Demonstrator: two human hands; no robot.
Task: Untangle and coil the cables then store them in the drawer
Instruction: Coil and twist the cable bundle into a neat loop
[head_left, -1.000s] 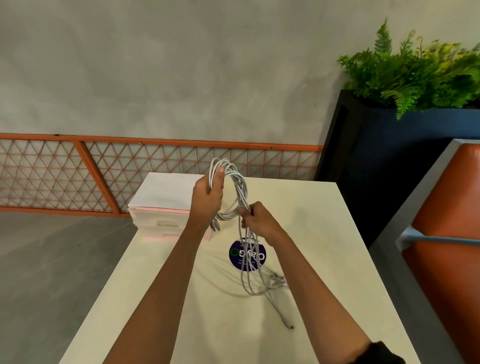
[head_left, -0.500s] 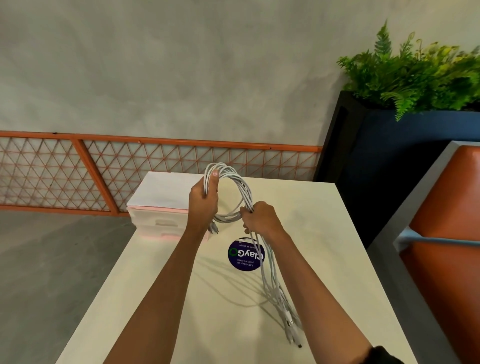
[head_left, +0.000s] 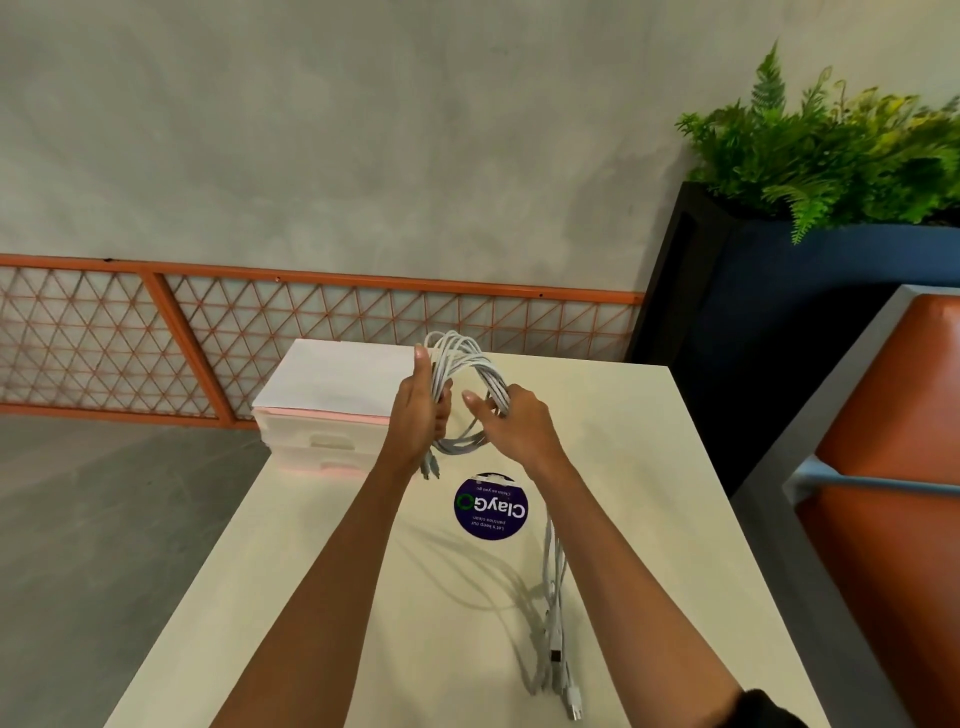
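Note:
A bundle of white cables (head_left: 467, 364) is looped into a coil held upright above the cream table (head_left: 649, 467). My left hand (head_left: 421, 410) grips the coil's left side, thumb up. My right hand (head_left: 511, 423) holds the strands on the coil's right side, with its thumb out. The loose cable ends (head_left: 556, 623) hang under my right forearm and lie on the table, plugs near the front edge. A white and pink drawer unit (head_left: 322, 441) stands at the table's far left corner, its drawers closed.
A round purple sticker (head_left: 491, 506) lies on the table below the hands. An orange lattice rail (head_left: 208, 322) runs along the wall behind. A dark blue planter with ferns (head_left: 779, 291) and an orange seat (head_left: 893, 467) stand to the right.
The right hand has slid up along the strands and laid another turn on the coil. The loose tail has been drawn straighter, and its plugs have shifted nearer the front edge.

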